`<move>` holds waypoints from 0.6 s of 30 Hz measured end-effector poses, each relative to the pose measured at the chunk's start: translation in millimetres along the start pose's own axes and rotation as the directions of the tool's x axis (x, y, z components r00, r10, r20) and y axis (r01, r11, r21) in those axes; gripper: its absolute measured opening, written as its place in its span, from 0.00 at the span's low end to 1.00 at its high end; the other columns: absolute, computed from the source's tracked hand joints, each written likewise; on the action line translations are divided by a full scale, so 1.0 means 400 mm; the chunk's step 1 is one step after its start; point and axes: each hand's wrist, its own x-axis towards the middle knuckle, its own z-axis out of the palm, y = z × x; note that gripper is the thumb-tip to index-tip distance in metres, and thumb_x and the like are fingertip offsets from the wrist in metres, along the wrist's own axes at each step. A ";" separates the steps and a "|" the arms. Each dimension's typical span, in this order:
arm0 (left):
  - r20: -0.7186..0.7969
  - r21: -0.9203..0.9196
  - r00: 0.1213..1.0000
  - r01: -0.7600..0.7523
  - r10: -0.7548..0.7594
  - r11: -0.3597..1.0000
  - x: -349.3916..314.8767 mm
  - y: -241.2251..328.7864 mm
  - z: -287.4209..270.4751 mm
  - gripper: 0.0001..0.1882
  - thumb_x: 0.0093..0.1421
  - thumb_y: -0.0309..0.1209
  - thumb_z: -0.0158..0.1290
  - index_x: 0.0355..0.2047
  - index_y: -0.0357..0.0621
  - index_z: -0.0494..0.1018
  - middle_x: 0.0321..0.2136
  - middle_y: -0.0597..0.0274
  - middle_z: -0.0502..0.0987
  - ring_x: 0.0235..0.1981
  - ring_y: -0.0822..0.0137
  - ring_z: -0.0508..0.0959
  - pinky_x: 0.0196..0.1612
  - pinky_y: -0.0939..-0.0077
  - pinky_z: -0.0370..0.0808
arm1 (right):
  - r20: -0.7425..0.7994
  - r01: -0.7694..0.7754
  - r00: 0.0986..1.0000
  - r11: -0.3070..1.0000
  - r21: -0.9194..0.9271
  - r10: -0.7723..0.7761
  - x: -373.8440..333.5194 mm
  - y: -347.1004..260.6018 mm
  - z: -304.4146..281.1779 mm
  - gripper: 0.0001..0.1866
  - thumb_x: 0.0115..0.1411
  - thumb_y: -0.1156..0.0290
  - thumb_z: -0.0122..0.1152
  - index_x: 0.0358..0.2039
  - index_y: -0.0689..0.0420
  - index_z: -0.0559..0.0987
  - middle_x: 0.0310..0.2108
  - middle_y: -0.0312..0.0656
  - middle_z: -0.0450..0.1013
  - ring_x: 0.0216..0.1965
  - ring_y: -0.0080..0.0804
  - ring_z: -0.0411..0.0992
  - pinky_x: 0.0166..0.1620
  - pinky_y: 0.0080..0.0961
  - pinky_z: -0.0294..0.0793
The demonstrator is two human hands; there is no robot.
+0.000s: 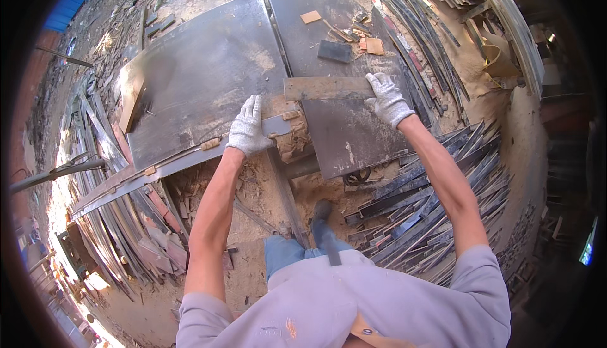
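In a pale knitted glove, my right hand (387,99) grips the right end of a short brown wooden board (329,88). The board lies crosswise over the right dark panel of the worktable (357,136), its left end close to the gap between the two panels. My left hand (248,127), gloved alike, is stretched flat with fingers together and thumb out. It rests at the near edge of the left dark panel (202,70), beside a grey metal strip (190,161) that runs along this edge. Nothing shows in its grasp.
Small wood offcuts (373,46) and a dark block (335,51) lie on the right panel's far part. A wooden piece (131,104) stands at the left panel's side. Long strips (436,196) are heaped at right, more strips (104,190) at left. Sawdust covers the ground.
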 end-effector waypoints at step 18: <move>0.043 0.017 0.998 -0.047 0.046 0.999 0.022 0.017 -0.048 0.64 0.35 0.43 0.73 0.72 0.39 0.54 0.65 0.44 0.62 0.68 0.44 0.62 0.71 0.56 0.65 | 0.258 0.163 0.949 0.983 0.088 -0.180 0.160 -0.134 0.124 0.37 0.51 0.72 0.73 0.61 0.67 0.70 0.54 0.57 0.70 0.55 0.55 0.70 0.60 0.44 0.70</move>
